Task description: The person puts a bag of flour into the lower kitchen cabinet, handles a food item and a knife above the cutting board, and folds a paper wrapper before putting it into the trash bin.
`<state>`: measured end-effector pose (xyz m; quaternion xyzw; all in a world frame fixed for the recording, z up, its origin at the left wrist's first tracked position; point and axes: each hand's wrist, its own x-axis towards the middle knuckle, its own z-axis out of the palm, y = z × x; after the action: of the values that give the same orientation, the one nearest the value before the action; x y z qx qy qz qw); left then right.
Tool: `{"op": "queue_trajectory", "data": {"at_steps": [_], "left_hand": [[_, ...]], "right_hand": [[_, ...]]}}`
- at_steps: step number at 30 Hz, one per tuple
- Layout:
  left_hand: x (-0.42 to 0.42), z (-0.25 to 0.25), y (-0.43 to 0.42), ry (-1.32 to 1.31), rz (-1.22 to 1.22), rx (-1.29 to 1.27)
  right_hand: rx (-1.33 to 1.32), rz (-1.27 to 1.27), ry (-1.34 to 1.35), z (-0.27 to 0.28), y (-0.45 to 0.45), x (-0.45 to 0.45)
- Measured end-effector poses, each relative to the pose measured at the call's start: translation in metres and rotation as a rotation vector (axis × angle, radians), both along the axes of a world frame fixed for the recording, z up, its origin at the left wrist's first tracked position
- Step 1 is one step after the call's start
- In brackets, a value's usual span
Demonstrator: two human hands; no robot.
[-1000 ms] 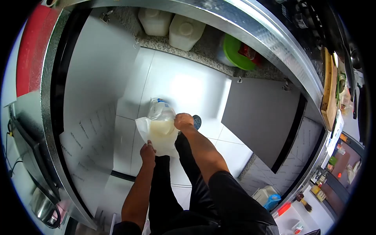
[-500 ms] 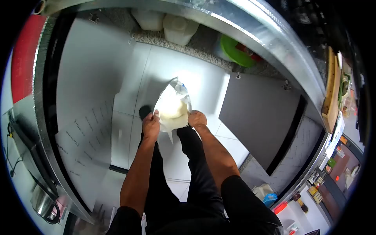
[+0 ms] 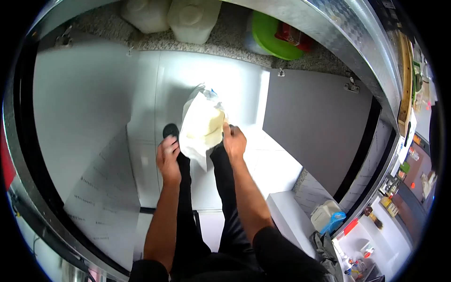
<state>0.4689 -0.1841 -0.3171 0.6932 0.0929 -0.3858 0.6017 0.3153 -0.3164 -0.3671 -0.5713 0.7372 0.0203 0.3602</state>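
A white plastic bag (image 3: 195, 127) with its mouth spread wide shows pale, cream-coloured contents inside, just beyond my knees. My right hand (image 3: 234, 141) grips the bag's right edge between thumb and fingers. Beside the bag's left edge, my left hand (image 3: 168, 152) is apart from it, slightly blurred, with its fingers loosely spread and nothing visible in them. A dark shoe (image 3: 170, 130) shows just beyond my left hand.
Open cabinet doors stand left (image 3: 84, 103) and right (image 3: 314, 127). Pale jugs (image 3: 192, 21) and a green basin (image 3: 270, 37) sit on the granite shelf ahead. A white container (image 3: 324, 215) with blue plastic lies at the lower right.
The bag was lifted and turned more upright, its mouth opened wider. My left hand has let go of its left edge and moved slightly left; my right hand still holds on.
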Motion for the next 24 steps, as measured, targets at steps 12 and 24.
{"op": "queue_trajectory", "data": {"at_steps": [12, 24], "left_hand": [[-0.18, -0.032, 0.145, -0.095, -0.555, 0.117], [-0.174, 0.058, 0.183, -0.334, -0.87, 0.05]], "right_hand": [[-0.349, 0.283, -0.804, 0.077, 0.141, 0.033], [-0.265, 0.209, -0.646, 0.171, 0.174, -0.026]]}}
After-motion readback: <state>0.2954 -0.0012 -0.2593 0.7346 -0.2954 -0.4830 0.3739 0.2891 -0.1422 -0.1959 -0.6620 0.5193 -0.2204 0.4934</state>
